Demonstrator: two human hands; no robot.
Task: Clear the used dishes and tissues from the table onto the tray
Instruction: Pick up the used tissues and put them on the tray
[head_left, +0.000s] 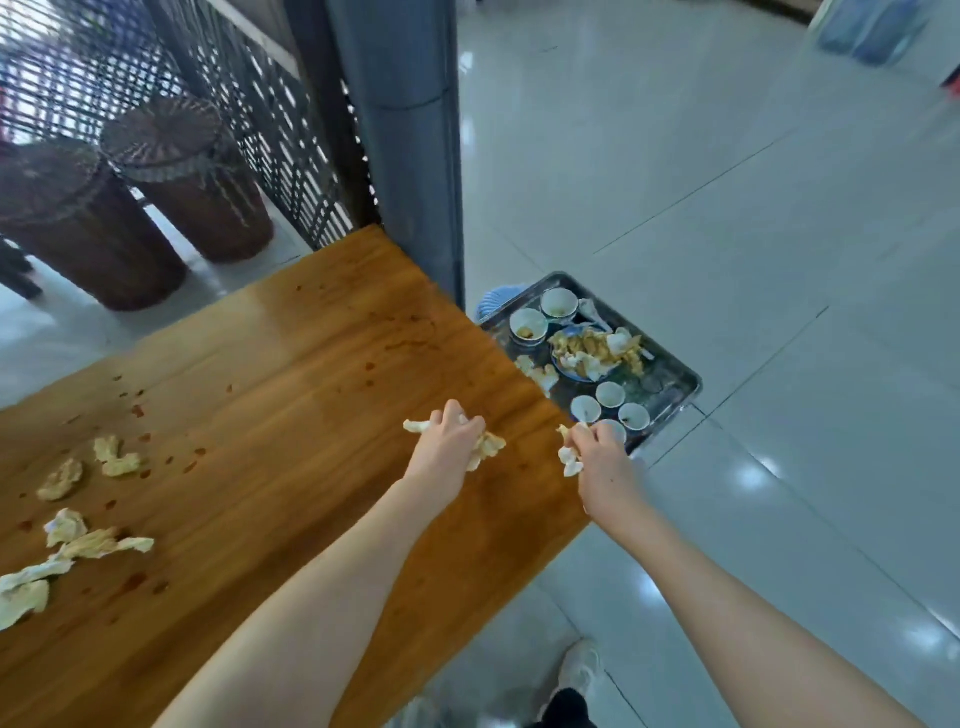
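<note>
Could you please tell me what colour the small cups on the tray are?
White, seen in the head view: the small cups sit on the dark tray.

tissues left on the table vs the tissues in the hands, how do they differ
The table tissues lie loose and spread on the tabletop; the held tissues are bunched in the left hand and right hand. The table tissues sit far from the tray; the held tissues are near it. Both are crumpled and yellow-stained.
</note>
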